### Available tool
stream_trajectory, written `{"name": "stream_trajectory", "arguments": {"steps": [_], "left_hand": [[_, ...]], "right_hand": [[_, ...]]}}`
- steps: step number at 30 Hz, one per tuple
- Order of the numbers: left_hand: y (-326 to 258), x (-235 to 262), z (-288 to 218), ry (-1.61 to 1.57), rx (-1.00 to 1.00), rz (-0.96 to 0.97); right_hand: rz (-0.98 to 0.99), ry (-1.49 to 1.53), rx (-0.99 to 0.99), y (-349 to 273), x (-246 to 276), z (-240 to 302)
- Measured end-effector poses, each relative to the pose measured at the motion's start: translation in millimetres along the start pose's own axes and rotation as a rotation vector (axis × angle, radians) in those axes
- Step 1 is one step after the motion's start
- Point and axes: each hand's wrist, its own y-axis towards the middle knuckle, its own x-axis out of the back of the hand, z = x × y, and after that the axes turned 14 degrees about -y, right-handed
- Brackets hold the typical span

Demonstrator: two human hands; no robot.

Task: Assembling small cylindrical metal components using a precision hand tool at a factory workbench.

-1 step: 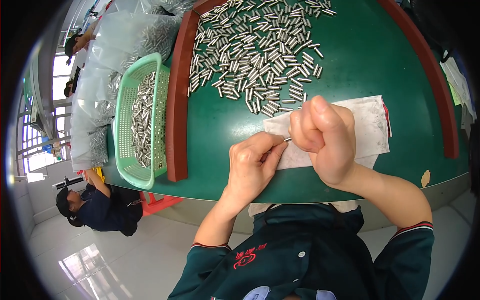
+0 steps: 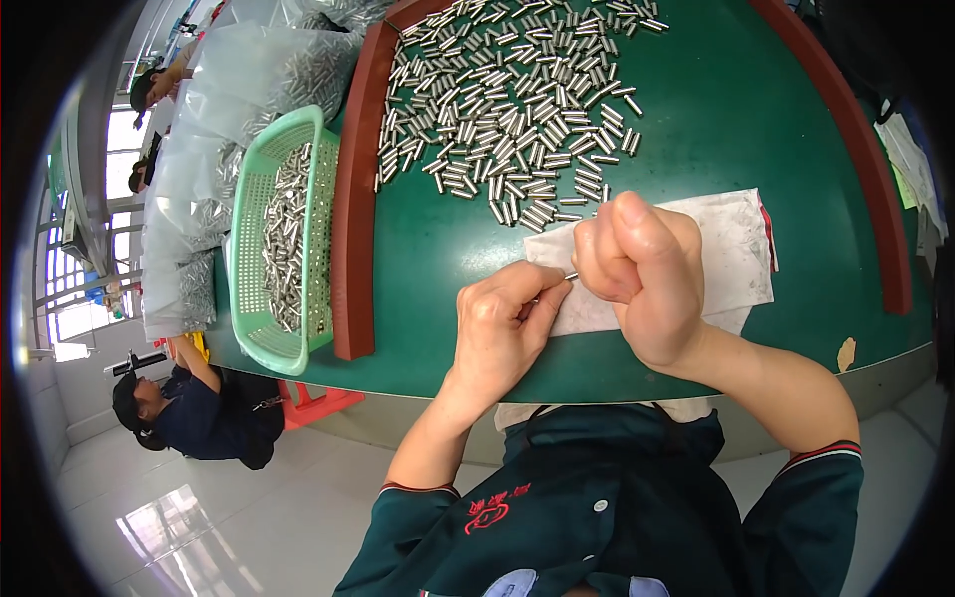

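Observation:
Over the white cloth [image 2: 721, 244], my left hand [image 2: 502, 323] pinches a small shiny metal pin [image 2: 571, 277] between thumb and fingertips. My right hand [image 2: 652, 279] is closed like a fist, thumb on top, right beside the pin's other end. Whatever lies inside its curled fingers is hidden, and I cannot tell whether it grips the pin too. Beyond both hands, a wide spread of short, shiny metal pins [image 2: 522, 109] lies loose on the green tabletop [image 2: 438, 264].
Brown raised rails [image 2: 355, 229] edge the work area. Left of them stands a light green plastic basket [image 2: 271, 338] of small metal pieces, with clear bags [image 2: 214, 109] of similar parts behind. A person in dark clothes [image 2: 214, 423] is at the lower left. Papers [image 2: 910, 164] lie at the far right.

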Motion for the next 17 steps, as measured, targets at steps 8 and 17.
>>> {"name": "stream_trajectory", "arguments": {"steps": [8,17], "left_hand": [[-2.5,-2.2,0.9,-0.011,0.026,-0.041],[0.2,34.3,29.4,-1.615,0.376,-0.061]], "right_hand": [[-0.007,0.083,-0.069,4.8,5.3,-0.8],[0.022,0.029,-0.059,2.3,8.9,-2.2]]}}
